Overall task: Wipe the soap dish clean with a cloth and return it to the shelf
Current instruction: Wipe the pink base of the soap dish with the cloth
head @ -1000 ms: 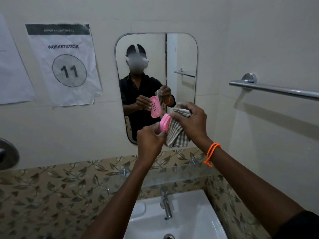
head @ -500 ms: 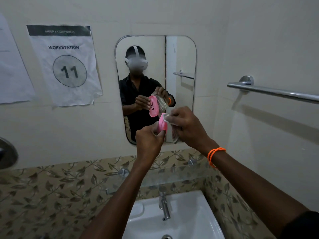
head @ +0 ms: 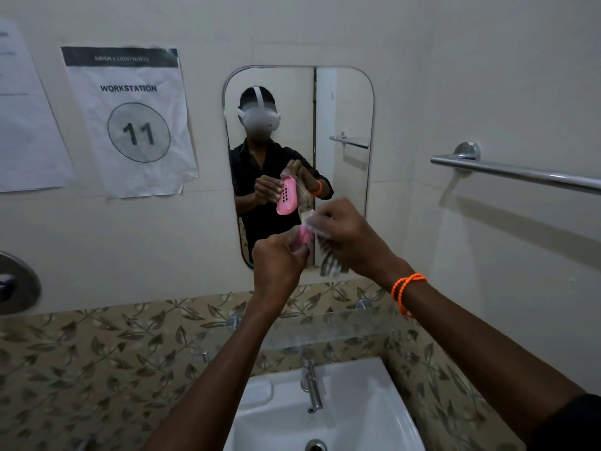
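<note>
Now the right hand (head: 349, 237), bunching the striped grey cloth (head: 328, 262), has slid from the far side onto the small pink plastic soap dish (head: 304, 236) pinched upright by the left hand (head: 278, 262) before the mirror (head: 341, 125), so wiping continues, shelving pending.

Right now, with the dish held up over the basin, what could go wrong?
1. The left hand grips the pink plastic soap dish by one end only; the rubbing might knock it into the white ceramic sink.
2. The striped cloth, bunched in the right hand, trails loose and could snag.
3. The clear glass shelf is hard to see.
</note>
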